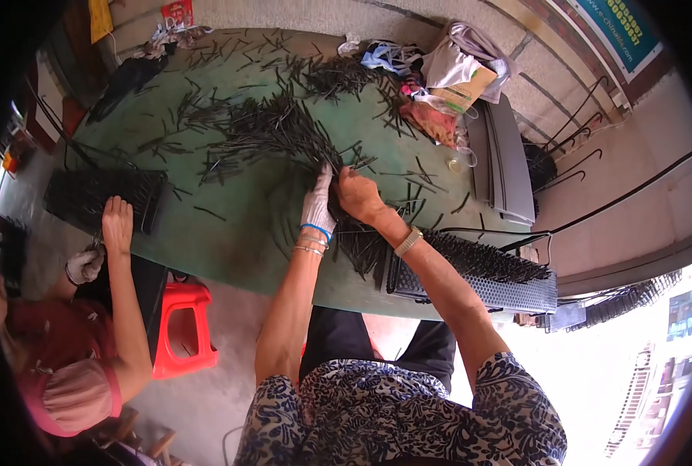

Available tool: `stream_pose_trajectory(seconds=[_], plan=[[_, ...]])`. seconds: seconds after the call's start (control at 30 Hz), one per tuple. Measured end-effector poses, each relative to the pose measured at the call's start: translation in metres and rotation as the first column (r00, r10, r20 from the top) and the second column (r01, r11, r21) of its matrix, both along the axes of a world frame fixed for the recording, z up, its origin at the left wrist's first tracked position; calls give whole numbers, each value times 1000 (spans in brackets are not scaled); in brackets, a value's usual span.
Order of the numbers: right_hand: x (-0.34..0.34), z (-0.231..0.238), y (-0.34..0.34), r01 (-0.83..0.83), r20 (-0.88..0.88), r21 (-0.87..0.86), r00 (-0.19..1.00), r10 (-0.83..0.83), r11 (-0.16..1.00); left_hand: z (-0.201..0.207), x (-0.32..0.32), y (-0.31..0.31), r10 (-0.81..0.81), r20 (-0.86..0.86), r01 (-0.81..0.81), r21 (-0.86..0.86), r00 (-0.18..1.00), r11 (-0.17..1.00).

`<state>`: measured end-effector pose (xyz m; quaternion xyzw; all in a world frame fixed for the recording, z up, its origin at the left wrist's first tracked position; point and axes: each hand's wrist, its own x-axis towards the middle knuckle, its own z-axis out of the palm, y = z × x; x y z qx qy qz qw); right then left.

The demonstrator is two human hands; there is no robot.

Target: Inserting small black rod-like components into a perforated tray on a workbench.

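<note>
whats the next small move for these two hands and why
Perhaps draw a few from the pile of dark strips: the gloved left hand and bare right hand meet at its near edge, and the perforated grey holder to their right bristles with dark pieces.

Your green tabletop [229,248] backs onto a pale block wall [361,15] with visible joints. At far right, you have a teal sign [621,35] mounted high. A red plastic stool [187,293] stands at near left on grey floor [237,318]. Strong daylight [586,365] floods your near right.
</note>
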<state>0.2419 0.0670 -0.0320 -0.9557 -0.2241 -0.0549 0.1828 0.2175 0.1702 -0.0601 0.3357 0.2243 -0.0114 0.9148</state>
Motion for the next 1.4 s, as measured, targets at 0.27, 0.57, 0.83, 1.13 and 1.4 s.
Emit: stream_pose_trajectory(seconds=[0.27,0.57,0.83,1.13,1.4], plan=[[-30,12,13,-131,271,-99,950,154,986,-31,16,26,-68,293,138,-226,954,964],[-25,7,7,-137,437,-211,872,219,968,-3,-3,21,-117,177,153,-204,977,967],[-26,25,0,-354,181,438,935,304,826,8,6,32,-115,199,168,-274,973,947],[-34,41,-2,-287,317,119,918,238,950,18,9,41,-170,105,193,-264,980,945],[-34,63,16,107,-184,853,978,103,511,6,14,48,-59,169,130,-443,984,887]])
